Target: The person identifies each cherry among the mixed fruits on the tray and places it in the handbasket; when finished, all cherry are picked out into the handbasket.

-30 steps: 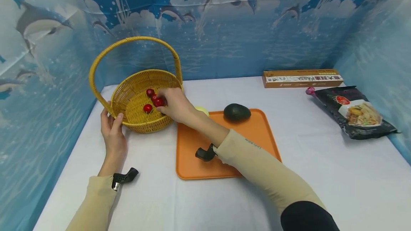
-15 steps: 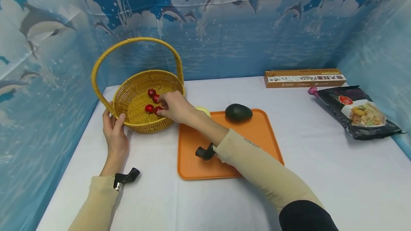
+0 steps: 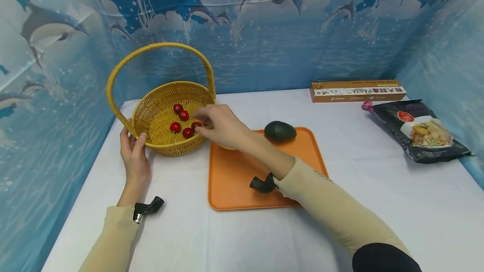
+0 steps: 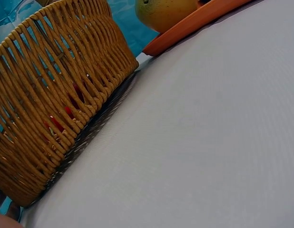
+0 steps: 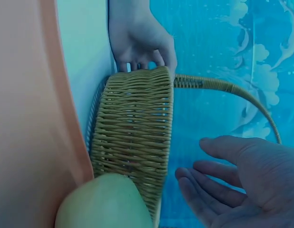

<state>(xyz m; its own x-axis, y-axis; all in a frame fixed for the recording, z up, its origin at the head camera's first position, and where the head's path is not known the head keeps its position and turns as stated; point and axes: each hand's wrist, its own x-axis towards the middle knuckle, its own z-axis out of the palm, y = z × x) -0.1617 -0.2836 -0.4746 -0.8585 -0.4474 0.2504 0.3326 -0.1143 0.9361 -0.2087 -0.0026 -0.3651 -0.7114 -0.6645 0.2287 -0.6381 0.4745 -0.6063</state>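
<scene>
A yellow wicker basket [image 3: 172, 148] with a tall arched handle stands at the left of the table. My left hand [image 3: 135, 165] grips its near-left rim, thumb on the edge and fingers outside. Several red cherries [image 3: 175, 127] lie on the basket's floor. My right hand [image 3: 227, 127] hovers over the basket's right rim, a cherry [image 3: 195, 126] just beyond its fingertips. In the right wrist view, thumb and fingers [image 5: 223, 147] are spread apart with nothing between them.
An orange tray [image 3: 234, 184] beside the basket bears a dark avocado [image 3: 280, 132] and a yellow-green fruit [image 4: 166, 14], mostly hidden under the right hand in the head view. At the right are a long brown box [image 3: 357, 91] and a black food packet [image 3: 419, 131].
My right hand has let go of a cherry inside the basket and drawn back to the right, its fingers loosening. The left hand keeps its hold on the rim.
</scene>
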